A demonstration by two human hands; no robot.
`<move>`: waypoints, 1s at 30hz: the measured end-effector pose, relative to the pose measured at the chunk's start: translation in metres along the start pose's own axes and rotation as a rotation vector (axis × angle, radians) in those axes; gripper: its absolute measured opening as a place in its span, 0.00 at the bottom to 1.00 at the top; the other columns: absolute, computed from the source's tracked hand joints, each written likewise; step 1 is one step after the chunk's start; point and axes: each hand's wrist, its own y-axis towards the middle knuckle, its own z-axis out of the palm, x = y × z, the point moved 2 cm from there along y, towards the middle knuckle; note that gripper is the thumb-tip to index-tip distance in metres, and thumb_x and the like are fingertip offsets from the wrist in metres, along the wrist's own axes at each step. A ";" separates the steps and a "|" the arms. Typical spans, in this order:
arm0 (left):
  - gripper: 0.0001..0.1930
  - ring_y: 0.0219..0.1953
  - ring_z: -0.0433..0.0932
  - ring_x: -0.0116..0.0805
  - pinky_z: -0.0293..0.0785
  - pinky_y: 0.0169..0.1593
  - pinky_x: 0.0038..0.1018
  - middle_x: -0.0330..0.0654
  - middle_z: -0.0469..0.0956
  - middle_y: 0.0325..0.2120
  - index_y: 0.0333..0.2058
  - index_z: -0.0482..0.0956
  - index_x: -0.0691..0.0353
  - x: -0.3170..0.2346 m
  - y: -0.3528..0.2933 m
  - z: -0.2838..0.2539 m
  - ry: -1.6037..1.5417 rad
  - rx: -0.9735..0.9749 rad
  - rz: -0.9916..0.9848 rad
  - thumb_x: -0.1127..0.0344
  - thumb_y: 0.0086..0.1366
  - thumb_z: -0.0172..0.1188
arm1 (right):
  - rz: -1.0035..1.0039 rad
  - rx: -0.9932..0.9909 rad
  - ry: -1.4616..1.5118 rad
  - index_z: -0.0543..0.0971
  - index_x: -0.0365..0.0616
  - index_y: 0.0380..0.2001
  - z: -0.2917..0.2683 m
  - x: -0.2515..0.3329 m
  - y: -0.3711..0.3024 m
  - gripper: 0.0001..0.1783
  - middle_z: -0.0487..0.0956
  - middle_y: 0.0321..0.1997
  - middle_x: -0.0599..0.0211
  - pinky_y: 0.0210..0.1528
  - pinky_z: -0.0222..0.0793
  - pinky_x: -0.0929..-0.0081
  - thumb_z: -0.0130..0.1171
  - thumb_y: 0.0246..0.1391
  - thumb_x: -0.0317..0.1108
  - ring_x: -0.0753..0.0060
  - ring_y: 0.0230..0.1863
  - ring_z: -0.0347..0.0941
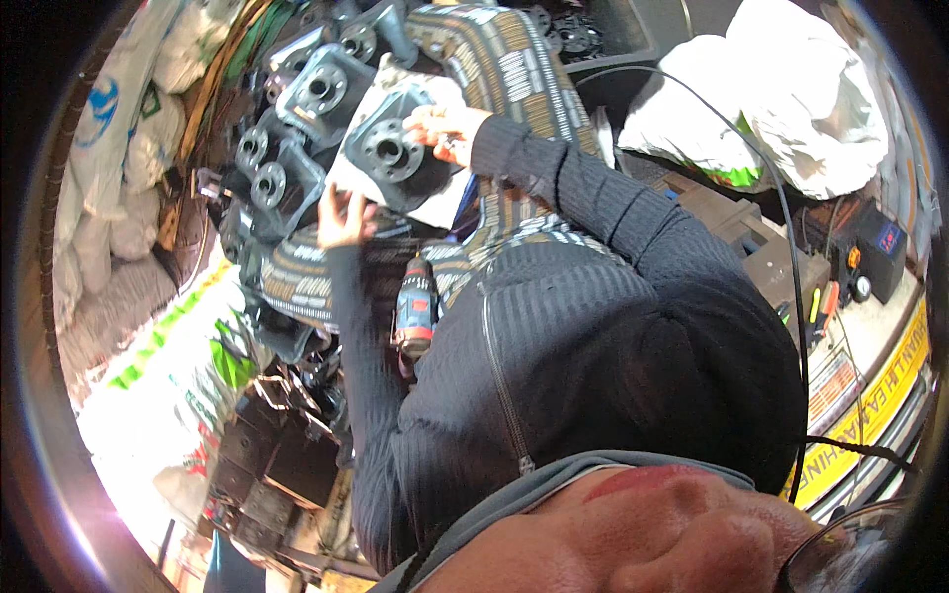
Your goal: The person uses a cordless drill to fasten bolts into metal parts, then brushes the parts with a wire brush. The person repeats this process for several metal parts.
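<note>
A dark grey metal part with a round holed flange and a central hub (390,150) lies on a white cloth or sheet (358,184) across my lap. At the flange's right edge is my right hand (447,132), its fingers drawn together; whatever they hold is too small to make out. My left hand (346,212) is by the sheet's lower left edge, thumb and fingers apart, holding nothing visible. Between my left forearm and my jacket rests a cordless drill (416,308), its bit end toward the metal part.
Several similar flanged metal parts (321,89) are heaped to the left and beyond. White sacks (756,114) stand at the far right, with a dark cable (783,188) running past them. Pliers (828,299) lie on the right. Another white sack (163,390) lies at the left.
</note>
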 end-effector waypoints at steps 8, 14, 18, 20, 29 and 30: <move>0.38 0.41 0.73 0.49 0.72 0.44 0.32 0.52 0.68 0.42 0.55 0.64 0.61 0.016 -0.188 -0.061 0.870 0.396 0.285 0.68 0.40 0.66 | 0.156 -0.113 0.229 0.69 0.43 0.39 0.033 -0.010 -0.003 0.11 0.76 0.44 0.56 0.24 0.69 0.83 0.56 0.52 0.27 0.69 0.40 0.75; 0.34 0.41 0.74 0.45 0.70 0.44 0.34 0.50 0.73 0.42 0.51 0.67 0.62 0.019 -0.169 -0.025 0.855 0.230 -0.034 0.60 0.43 0.68 | 0.239 -0.157 0.210 0.73 0.46 0.36 0.039 -0.022 -0.004 0.08 0.78 0.34 0.65 0.26 0.72 0.84 0.59 0.51 0.29 0.74 0.33 0.75; 0.33 0.40 0.75 0.49 0.71 0.46 0.36 0.49 0.74 0.40 0.46 0.69 0.67 -0.055 -0.162 -0.041 1.246 0.160 0.571 0.52 0.44 0.64 | 0.169 -0.167 0.143 0.75 0.47 0.35 0.026 -0.024 -0.002 0.07 0.76 0.28 0.72 0.26 0.72 0.85 0.59 0.51 0.31 0.81 0.26 0.72; 0.30 0.32 0.76 0.48 0.70 0.37 0.40 0.45 0.76 0.32 0.44 0.71 0.64 -0.082 -0.158 -0.050 1.324 0.012 0.604 0.55 0.43 0.65 | 0.162 -0.168 0.073 0.76 0.47 0.35 0.027 -0.029 -0.001 0.07 0.77 0.28 0.72 0.26 0.71 0.85 0.58 0.53 0.33 0.82 0.26 0.72; 0.29 0.47 0.72 0.46 0.66 0.52 0.37 0.47 0.73 0.44 0.49 0.69 0.58 -0.106 -0.140 -0.012 1.098 0.157 0.581 0.57 0.48 0.64 | 0.292 -0.252 0.209 0.74 0.43 0.31 0.043 -0.024 -0.008 0.11 0.76 0.27 0.69 0.20 0.67 0.88 0.63 0.48 0.36 0.83 0.20 0.67; 0.29 0.47 0.71 0.47 0.66 0.51 0.38 0.47 0.72 0.45 0.50 0.68 0.58 -0.106 -0.138 -0.006 1.105 0.213 0.578 0.57 0.48 0.64 | 0.340 -0.252 0.253 0.74 0.43 0.31 0.044 -0.024 -0.010 0.11 0.76 0.27 0.67 0.20 0.68 0.88 0.63 0.48 0.35 0.83 0.20 0.67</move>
